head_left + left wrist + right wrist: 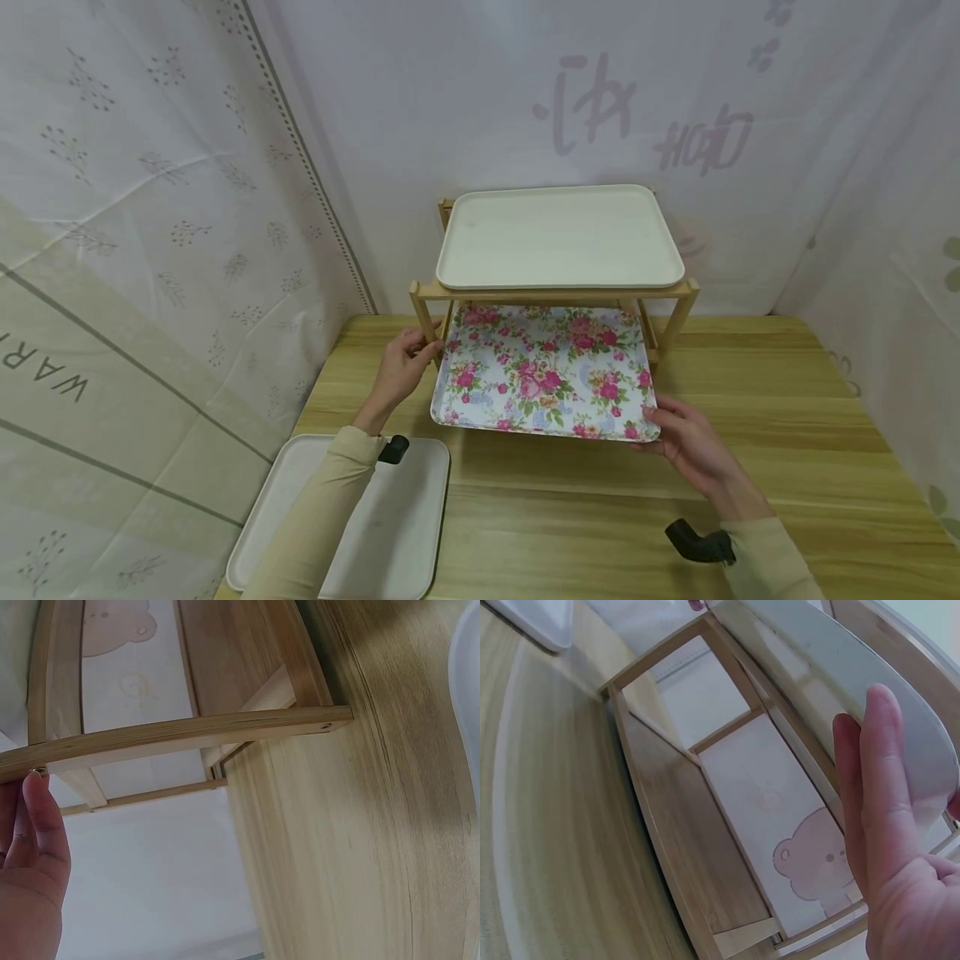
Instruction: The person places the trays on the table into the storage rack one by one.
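Observation:
A floral tray (540, 375) with pink roses juts forward from the middle level of a wooden two-tier rack (555, 293). My right hand (693, 446) holds its front right corner, thumb on the rim; the right wrist view shows the fingers (885, 772) extended beneath the tray's pale underside (847, 667). At the rack's front left post, my left hand (401, 367) pinches the wood, thumb in front and fingers behind. In the left wrist view, that thumb (45, 810) presses the post (187, 731) near a screw.
A plain cream tray (558, 237) lies on top of the rack. Another white tray (397, 525) rests on the wood-grain table (570, 517) at front left, partly under my left forearm. Printed curtains (150, 208) hang at the left, back and right.

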Available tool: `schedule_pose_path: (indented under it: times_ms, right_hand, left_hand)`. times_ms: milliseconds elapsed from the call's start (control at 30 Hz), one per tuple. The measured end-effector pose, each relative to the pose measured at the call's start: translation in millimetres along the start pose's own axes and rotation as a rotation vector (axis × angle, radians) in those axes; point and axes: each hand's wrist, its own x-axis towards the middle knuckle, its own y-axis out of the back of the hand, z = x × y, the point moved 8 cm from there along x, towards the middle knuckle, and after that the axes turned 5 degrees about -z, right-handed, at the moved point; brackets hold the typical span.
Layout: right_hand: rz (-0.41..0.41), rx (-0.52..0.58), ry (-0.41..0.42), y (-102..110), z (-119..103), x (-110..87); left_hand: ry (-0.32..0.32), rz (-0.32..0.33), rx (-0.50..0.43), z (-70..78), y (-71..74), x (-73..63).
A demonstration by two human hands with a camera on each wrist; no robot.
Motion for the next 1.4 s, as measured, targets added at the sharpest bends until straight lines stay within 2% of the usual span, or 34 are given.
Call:
schedule_pose_path:
  times_ms: [233,400,567,767,900,1000,1067,1133,1200,1267,1400]
  right_hand:
    - [0.027,0.076,-0.012,7,-2,7.0]
    - [0.012,0.205,0.024,9,-4,13.2]
    - [0.021,0.306,0.046,4,-3,10.6]
    - [0.103,0.363,0.041,1,1,7.1]
    - [0.156,0.332,0.04,2,4,4.7]
    - [0.222,0.215,0.031,4,3,2.2]
    - [0.292,0.071,0.039,6,-1,-1.2]
    - [0.369,-0.099,0.087,7,-8,-6.5]
    - [0.45,-0.318,0.17,6,-17,-14.2]
    - [0.506,-0.548,0.291,0,-25,-22.9]
    - [0.527,-1.005,0.529,-22,-33,-34.1]
  left_hand:
    - [0.009,0.001,-0.014,-0.5,-0.7,-0.9]
    - [0.006,-0.002,-0.026,-0.7,-0.5,-0.2]
    - [-0.007,-0.012,-0.036,0.7,0.7,-8.8]
    - [-0.001,-0.008,-0.039,1.1,1.2,-17.2]
    - [-0.012,-0.008,-0.028,2.0,0.5,-18.7]
    - [-0.015,-0.01,-0.033,2.9,0.5,-19.1]
    - [-0.02,-0.013,-0.037,3.7,0.4,-19.8]
    - [-0.024,-0.016,-0.039,3.9,0.3,-20.3]
    - [-0.029,-0.018,-0.038,3.6,0.2,-20.4]
    - [-0.029,-0.018,-0.035,3.5,0.5,-20.6]
    - [-0.029,-0.007,-0.025,4.2,1.3,-19.6]
